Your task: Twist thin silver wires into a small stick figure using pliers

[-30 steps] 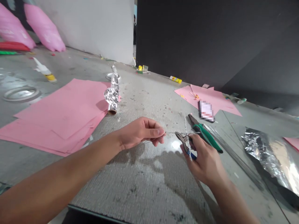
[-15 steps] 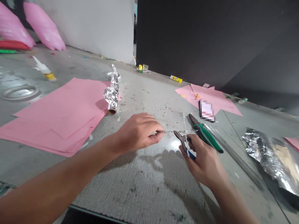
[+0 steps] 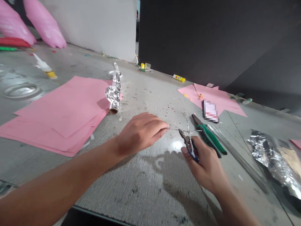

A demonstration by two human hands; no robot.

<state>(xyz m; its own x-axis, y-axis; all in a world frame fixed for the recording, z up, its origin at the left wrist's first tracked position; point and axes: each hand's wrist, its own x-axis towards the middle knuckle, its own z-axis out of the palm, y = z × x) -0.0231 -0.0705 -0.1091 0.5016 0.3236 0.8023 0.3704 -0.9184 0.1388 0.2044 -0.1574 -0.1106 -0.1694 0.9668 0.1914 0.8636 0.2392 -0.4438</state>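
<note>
My left hand [image 3: 141,133] pinches the end of a twisted silver wire [image 3: 178,129] between its fingertips. My right hand [image 3: 204,163] grips small blue-handled pliers [image 3: 188,145], whose jaws sit at a crossing of the twisted wires. Part of the pliers' handle is hidden in my palm. Green-handled pliers [image 3: 208,137] lie on the table just beyond my right hand, apart from it. Left of my hands, a foil-wrapped cardboard tube [image 3: 114,94] rests on the edge of a stack of pink paper sheets [image 3: 56,122].
Thin straight wires [image 3: 237,163] and crumpled aluminium foil [image 3: 272,157] lie right of my hands. A cut pink paper [image 3: 211,102] sits further back under a pixelated packet [image 3: 210,110]. A glue bottle [image 3: 44,69], tape ring [image 3: 21,91] and dark wall panel [image 3: 207,34] surround the table.
My left hand has shifted slightly right, with its fingers stretched out more along the wire. The whole view has tilted a little as my head moved. The right hand still holds the small pliers.
</note>
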